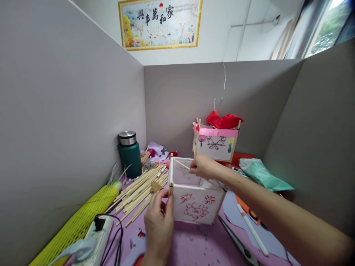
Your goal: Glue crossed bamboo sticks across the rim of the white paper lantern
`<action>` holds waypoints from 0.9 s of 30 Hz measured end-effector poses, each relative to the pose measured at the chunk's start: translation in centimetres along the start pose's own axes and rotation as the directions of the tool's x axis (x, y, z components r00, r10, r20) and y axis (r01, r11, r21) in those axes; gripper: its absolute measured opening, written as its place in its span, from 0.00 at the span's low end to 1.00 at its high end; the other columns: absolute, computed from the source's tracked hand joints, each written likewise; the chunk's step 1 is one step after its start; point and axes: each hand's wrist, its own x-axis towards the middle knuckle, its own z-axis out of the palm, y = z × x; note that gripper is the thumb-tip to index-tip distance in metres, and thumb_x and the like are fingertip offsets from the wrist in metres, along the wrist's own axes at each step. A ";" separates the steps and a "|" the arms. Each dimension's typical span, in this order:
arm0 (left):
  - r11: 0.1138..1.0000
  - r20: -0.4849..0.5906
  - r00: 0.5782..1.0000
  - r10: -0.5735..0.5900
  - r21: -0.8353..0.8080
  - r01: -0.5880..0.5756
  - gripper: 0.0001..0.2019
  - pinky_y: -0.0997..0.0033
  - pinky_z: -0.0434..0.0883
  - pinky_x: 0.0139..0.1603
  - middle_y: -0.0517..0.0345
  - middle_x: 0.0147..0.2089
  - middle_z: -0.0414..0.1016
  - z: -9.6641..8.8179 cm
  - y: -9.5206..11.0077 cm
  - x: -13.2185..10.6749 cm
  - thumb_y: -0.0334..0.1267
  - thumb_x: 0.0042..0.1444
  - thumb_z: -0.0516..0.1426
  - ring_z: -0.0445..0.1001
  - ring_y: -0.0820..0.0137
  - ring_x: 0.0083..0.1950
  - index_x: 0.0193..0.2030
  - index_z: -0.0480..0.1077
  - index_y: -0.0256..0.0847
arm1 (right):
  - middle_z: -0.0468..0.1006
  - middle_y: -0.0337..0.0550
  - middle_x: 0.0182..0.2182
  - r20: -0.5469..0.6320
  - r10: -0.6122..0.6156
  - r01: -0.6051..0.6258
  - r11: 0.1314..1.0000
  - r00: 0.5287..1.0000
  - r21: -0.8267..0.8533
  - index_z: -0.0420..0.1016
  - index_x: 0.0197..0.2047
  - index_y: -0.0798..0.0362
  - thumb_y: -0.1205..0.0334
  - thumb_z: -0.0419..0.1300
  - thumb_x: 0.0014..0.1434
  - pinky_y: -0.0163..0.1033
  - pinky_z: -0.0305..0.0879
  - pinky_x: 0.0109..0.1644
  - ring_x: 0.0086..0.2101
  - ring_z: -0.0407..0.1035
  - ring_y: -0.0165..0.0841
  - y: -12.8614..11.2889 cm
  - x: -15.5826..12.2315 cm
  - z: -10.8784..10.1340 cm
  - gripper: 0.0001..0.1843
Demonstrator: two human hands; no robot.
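Note:
A square paper lantern (196, 207) with wooden corner posts and red flowers drawn on its front panel stands on the purple tabletop, its top uncovered. My left hand (158, 216) grips its front left corner post between thumb and fingers. Over the lantern's top, my right hand (203, 167) is closed on a thin wooden stick (181, 164), which slants across the opening from the back left corner. The stick's middle is hidden by the fingers. Left of the lantern lies a pile of wooden sticks (138, 186). Below my left hand is part of a purple glue gun (138, 242).
Behind stands another lantern (217, 147) with red cloth on top. A teal bottle (130, 157), yellow mesh roll (80, 214) and power strip (97, 238) with cables line the left. Scissors (235, 240), a white stick-like rod (253, 231) and a green plastic bag (263, 174) lie right. Grey partitions enclose the table.

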 end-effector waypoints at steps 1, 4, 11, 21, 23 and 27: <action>1.000 0.001 1.000 0.002 0.001 -0.002 0.11 0.71 0.67 0.32 0.56 0.34 0.74 0.0 0.0 0.0 0.45 0.59 0.54 0.71 0.70 0.29 0.42 0.71 0.42 | 0.75 0.41 0.21 -0.001 0.000 0.000 1.000 1.000 -0.001 0.81 0.30 0.54 0.58 0.57 0.54 0.32 0.49 0.24 0.22 0.63 0.28 0.0 0.0 0.0 0.12; 1.000 0.002 1.000 0.006 0.007 -0.006 0.11 0.71 0.67 0.33 0.57 0.35 0.74 0.1 0.0 0.0 0.45 0.59 0.53 0.70 0.70 0.29 0.42 0.71 0.42 | 0.76 0.41 0.22 0.000 0.005 -0.005 1.000 1.000 -0.002 0.81 0.31 0.53 0.58 0.57 0.54 0.32 0.49 0.24 0.23 0.64 0.28 -0.1 0.0 0.0 0.13; 1.000 -0.023 0.999 0.029 -0.007 -0.029 0.11 0.71 0.67 0.33 0.58 0.34 0.74 0.1 -0.5 0.0 0.45 0.59 0.53 0.69 0.72 0.28 0.42 0.71 0.44 | 0.78 0.42 0.26 0.000 0.023 -0.023 1.000 1.000 -0.009 0.82 0.35 0.53 0.59 0.57 0.54 0.32 0.50 0.25 0.25 0.66 0.29 -0.2 0.1 0.0 0.13; 1.000 -0.019 1.000 0.000 -0.011 0.000 0.12 0.69 0.68 0.35 0.57 0.36 0.75 0.1 -0.4 0.0 0.46 0.58 0.53 0.70 0.71 0.29 0.42 0.72 0.44 | 0.78 0.43 0.26 -0.015 0.045 -0.045 0.999 0.999 -0.005 0.82 0.35 0.53 0.59 0.57 0.54 0.33 0.50 0.25 0.25 0.66 0.29 -0.4 -0.3 -0.1 0.13; 1.000 -0.014 1.000 -0.005 -0.016 0.005 0.12 0.69 0.68 0.34 0.57 0.36 0.75 0.1 -0.3 0.0 0.46 0.58 0.53 0.71 0.70 0.30 0.42 0.72 0.44 | 0.77 0.42 0.26 -0.018 0.045 -0.045 0.999 0.999 0.002 0.82 0.35 0.53 0.58 0.56 0.54 0.33 0.50 0.25 0.25 0.65 0.29 -0.3 -0.3 0.0 0.13; 0.999 -0.008 1.000 -0.026 -0.019 0.026 0.13 0.70 0.68 0.33 0.57 0.36 0.75 0.1 -0.2 0.0 0.47 0.58 0.53 0.71 0.71 0.29 0.42 0.72 0.43 | 0.77 0.41 0.25 -0.024 0.042 -0.042 0.999 0.999 0.015 0.82 0.33 0.52 0.57 0.57 0.54 0.32 0.50 0.25 0.24 0.64 0.28 0.0 -0.2 0.2 0.13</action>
